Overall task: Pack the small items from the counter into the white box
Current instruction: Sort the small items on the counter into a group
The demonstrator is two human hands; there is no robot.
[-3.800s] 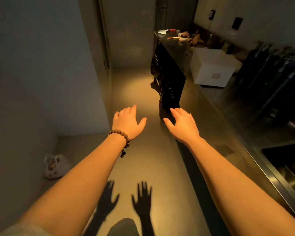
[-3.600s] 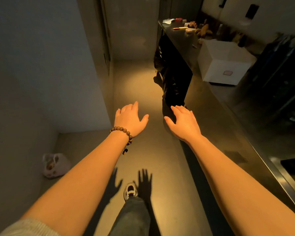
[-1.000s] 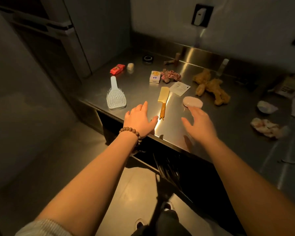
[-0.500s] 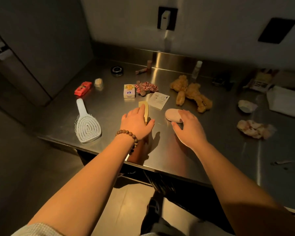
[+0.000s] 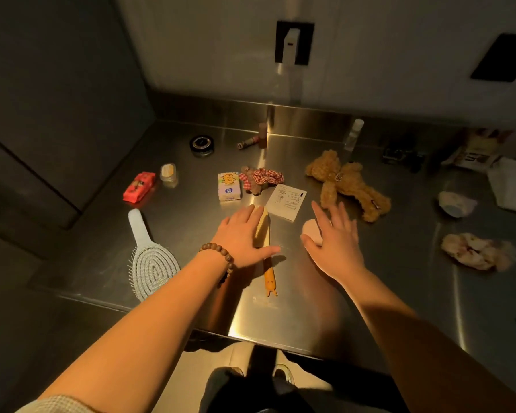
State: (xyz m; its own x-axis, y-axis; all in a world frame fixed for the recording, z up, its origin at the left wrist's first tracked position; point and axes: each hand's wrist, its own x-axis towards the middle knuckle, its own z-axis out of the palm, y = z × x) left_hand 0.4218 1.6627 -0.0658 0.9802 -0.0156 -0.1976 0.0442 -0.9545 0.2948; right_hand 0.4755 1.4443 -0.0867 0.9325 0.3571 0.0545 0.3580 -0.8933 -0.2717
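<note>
Steel surface (image 5: 370, 293) strewn with small items, left hand (image 5: 242, 236) laid flat on yellow comb (image 5: 265, 234), fingers straight, right hand (image 5: 334, 242) spread wide over pink oval pad (image 5: 310, 229), white box (image 5: 511, 186) partly seen far right, contents hidden.

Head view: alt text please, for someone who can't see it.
Over a steel counter, the left hand rests on a yellow comb and the right hand covers a pale oval pad, amid a white hairbrush and teddy bear.
</note>
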